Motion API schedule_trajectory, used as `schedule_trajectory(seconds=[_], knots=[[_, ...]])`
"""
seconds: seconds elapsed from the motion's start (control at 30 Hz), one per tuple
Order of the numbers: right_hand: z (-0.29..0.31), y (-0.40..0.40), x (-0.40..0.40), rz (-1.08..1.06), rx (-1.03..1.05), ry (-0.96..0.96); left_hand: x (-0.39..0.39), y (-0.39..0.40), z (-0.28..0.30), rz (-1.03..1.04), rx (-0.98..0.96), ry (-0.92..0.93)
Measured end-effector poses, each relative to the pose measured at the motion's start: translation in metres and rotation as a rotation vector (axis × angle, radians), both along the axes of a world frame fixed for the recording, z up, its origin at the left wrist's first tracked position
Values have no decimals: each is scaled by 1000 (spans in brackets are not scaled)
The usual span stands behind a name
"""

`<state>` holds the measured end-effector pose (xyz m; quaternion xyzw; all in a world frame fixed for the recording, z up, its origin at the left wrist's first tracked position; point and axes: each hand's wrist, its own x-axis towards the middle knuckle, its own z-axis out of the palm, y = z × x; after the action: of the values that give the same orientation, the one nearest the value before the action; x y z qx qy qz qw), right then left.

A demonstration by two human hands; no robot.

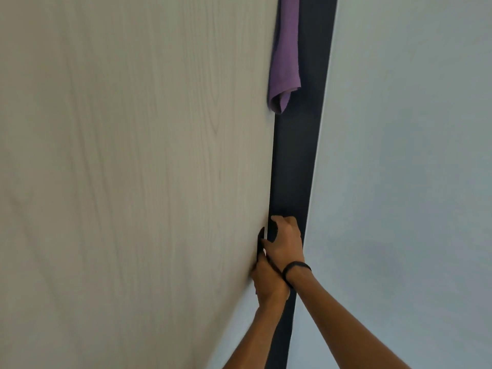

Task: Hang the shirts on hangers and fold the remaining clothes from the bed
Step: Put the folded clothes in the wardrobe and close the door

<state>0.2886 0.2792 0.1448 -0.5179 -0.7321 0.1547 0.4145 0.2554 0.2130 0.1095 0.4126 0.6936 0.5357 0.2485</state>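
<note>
A purple shirt [285, 57] hangs in the dark gap of a wardrobe, its sleeve showing past the edge of the light wooden door [138, 155]. Both hands are low on that door's right edge. My right hand [285, 242], with a black band on the wrist, curls its fingers round the door edge into the gap. My left hand [267, 280] sits just below and partly under it, gripping a dark handle on the door's edge. The hanger is hidden.
A pale blue-grey panel [404, 169] stands on the right of the dark gap [292, 166]. The wooden door fills the whole left side of the view. The bed and other clothes are out of view.
</note>
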Motion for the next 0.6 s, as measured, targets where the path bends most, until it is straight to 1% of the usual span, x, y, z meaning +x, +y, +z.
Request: schedule_trajectory(seconds=[0.07,0.13,0.17,0.2,0.27,0.33,0.43,0.53,0.6], knots=[[-5,0,-3,0,-6,-29,1,-6,-7,-97,-104,170],[-7,1,-8,-14,-17,-60,-5,-16,-5,-215,-269,307],[-9,1,-10,-25,-45,-77,-9,-24,3,-228,-363,378],[-3,-1,-16,-34,-59,-72,-17,-32,21,-213,-414,445],[5,-5,-20,-54,-88,-131,-24,-46,55,-200,-439,578],[20,-12,-20,-71,-118,-193,-24,-55,85,-152,-420,742],[45,-12,-15,-94,-81,-232,-16,-63,124,-54,-353,933],[79,-15,-14,-131,-37,-181,-12,-62,168,-18,-177,1041],[113,-22,-13,-77,11,-86,-13,-55,205,13,-31,1178]])
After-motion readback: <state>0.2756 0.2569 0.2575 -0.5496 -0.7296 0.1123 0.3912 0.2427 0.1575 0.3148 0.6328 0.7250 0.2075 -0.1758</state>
